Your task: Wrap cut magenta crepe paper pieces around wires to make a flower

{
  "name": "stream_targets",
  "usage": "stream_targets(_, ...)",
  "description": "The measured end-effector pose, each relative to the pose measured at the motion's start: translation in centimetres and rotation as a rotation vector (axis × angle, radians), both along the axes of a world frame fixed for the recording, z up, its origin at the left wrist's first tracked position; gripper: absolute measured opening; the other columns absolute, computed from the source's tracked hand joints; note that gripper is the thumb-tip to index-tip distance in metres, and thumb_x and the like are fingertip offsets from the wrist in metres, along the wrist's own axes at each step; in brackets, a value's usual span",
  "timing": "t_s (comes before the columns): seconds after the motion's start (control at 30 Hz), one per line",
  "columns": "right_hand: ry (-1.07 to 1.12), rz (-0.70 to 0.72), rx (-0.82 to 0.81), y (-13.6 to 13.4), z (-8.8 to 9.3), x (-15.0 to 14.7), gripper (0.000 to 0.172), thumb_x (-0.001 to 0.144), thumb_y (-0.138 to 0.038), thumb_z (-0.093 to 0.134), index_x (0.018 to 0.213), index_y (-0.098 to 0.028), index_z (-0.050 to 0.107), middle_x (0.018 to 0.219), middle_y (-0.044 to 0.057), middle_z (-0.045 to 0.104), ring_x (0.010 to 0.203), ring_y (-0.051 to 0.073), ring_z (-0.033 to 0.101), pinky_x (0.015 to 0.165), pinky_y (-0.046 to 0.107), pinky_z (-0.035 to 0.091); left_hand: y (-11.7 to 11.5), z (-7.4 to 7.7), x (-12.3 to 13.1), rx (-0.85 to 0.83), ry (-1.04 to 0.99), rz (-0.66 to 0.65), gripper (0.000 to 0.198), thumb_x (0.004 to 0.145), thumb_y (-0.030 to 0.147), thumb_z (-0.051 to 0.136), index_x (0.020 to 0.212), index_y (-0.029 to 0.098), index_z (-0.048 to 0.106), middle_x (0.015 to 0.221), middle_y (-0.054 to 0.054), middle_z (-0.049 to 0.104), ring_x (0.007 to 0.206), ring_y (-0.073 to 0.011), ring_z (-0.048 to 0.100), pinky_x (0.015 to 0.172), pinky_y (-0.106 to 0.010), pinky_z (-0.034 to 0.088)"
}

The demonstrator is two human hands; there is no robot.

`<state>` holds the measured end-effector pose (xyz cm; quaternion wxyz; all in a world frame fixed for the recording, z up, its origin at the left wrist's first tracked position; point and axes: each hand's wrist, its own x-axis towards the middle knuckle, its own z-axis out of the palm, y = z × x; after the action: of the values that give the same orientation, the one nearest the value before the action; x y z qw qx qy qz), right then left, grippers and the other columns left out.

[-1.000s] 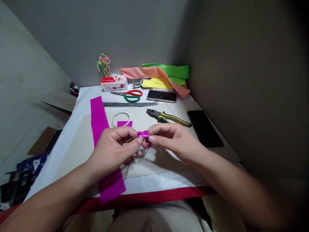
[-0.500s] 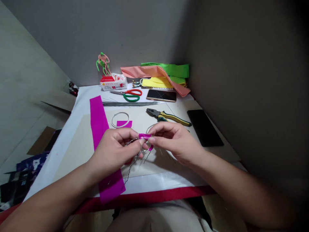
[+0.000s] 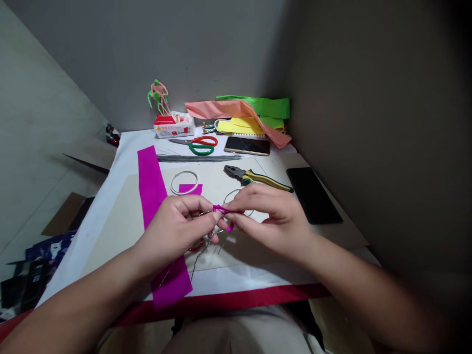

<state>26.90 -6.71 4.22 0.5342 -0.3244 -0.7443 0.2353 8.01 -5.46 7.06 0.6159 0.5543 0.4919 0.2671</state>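
Observation:
Above the board in the middle of the table, my left hand (image 3: 184, 223) is closed, pinching a twisted wire frame (image 3: 201, 253) and one end of a small magenta paper strip (image 3: 219, 208). My right hand (image 3: 271, 209) pinches the other end of that strip between thumb and fingers. Thin wire ends hang below my left hand. A second bit of magenta (image 3: 230, 227) is wrapped on the wire just under the fingertips. Part of the wire frame is hidden behind my left fingers. A long magenta paper strip (image 3: 153, 187) lies under and beyond my left hand.
Pliers (image 3: 254, 178) lie beyond my right hand, left of a black slab (image 3: 313, 195). Wire coils (image 3: 184, 193), scissors (image 3: 199, 144), a bundle of wires (image 3: 199, 158) and a phone (image 3: 247, 145) lie farther back. Coloured paper (image 3: 236, 109) and a tissue pack (image 3: 174, 129) stand along the wall.
My right hand has turned and its fingers have flattened together, folding the small magenta strip narrower. My left hand stays nearly in place.

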Motion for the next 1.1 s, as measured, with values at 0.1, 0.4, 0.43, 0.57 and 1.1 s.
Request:
stream_targets(0.1,-0.116,-0.057,0.148,0.0,-0.3,0.1,0.011,0.083,-0.013,0.064,0.089,-0.015,0.073,0.078,0.007,0.070,0.071,0.015,0.065,0.065,0.029,0.051,0.0,-0.2,0.1,-0.003,-0.036,0.023,0.012,0.081,0.019,0.066,0.069,0.017,0.069,0.059,0.002,0.069,0.049,-0.0079,0.062,0.048,-0.015,0.048)
stream_targets(0.4,-0.414,-0.230,0.526,-0.3,-1.7,-0.1,0.013,0.084,-0.013,0.063,0.097,-0.012,0.066,0.074,0.006,0.069,0.067,0.015,0.055,0.067,0.035,0.046,0.0,-0.7,-0.1,-0.056,-0.085,0.101,0.010,0.077,0.019,0.068,0.067,0.016,0.068,0.061,0.001,0.069,0.046,-0.0085,0.060,0.043,-0.015,0.045)
stream_targets(0.43,-0.450,-0.237,0.558,-0.4,-1.7,-0.1,0.015,0.084,-0.012,0.063,0.099,-0.011,0.066,0.076,0.006,0.070,0.068,0.016,0.056,0.069,0.035,0.046,0.0,-0.7,-0.1,-0.076,-0.120,0.120,0.010,0.075,0.020,0.069,0.066,0.015,0.067,0.061,0.001,0.069,0.045,-0.0085,0.059,0.043,-0.016,0.045)
stream_targets(0.57,-0.530,-0.245,0.616,-0.2,-1.6,0.1,0.021,0.086,-0.013,0.060,0.107,-0.011,0.064,0.080,0.007,0.071,0.072,0.017,0.059,0.073,0.037,0.048,0.3,-0.7,0.0,-0.153,-0.279,0.162,0.005,0.069,0.016,0.071,0.067,0.014,0.067,0.060,0.000,0.070,0.043,-0.0091,0.059,0.044,-0.017,0.047)
stream_targets(1.1,0.018,0.112,0.054,0.2,-0.4,-0.4,0.029,0.083,-0.006,0.059,0.110,-0.015,0.068,0.086,0.008,0.071,0.078,0.014,0.066,0.072,0.028,0.054,-0.3,-0.4,-0.3,-0.075,-0.283,-0.002,0.010,0.079,0.017,0.065,0.076,0.017,0.075,0.071,-0.002,0.074,0.051,-0.0102,0.064,0.052,-0.019,0.050)
